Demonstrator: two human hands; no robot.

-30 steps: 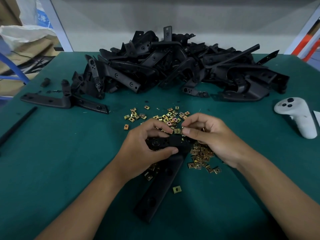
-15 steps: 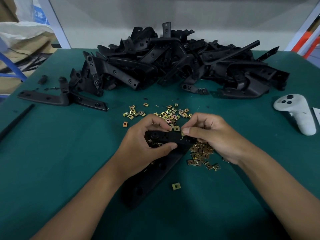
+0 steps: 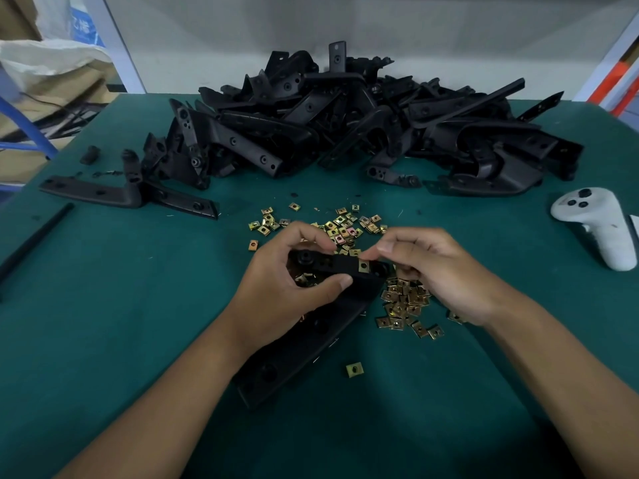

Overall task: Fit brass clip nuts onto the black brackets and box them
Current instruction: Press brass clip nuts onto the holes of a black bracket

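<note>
— Where do we have the bracket?
— Our left hand (image 3: 276, 288) grips the black bracket (image 3: 340, 271) just in front of the scattered brass clip nuts (image 3: 340, 228); its long end rests on the green worktop (image 3: 103, 305).
— And our right hand (image 3: 439, 271)?
— Its fingertips pinch one clip nut (image 3: 363, 265) at the bracket's edge; the bracket pile (image 3: 363, 122) lies beyond the nuts.

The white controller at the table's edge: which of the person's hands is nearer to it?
Right. The right hand lies between the white controller and the left hand, which grips the black bracket farther away.
</note>
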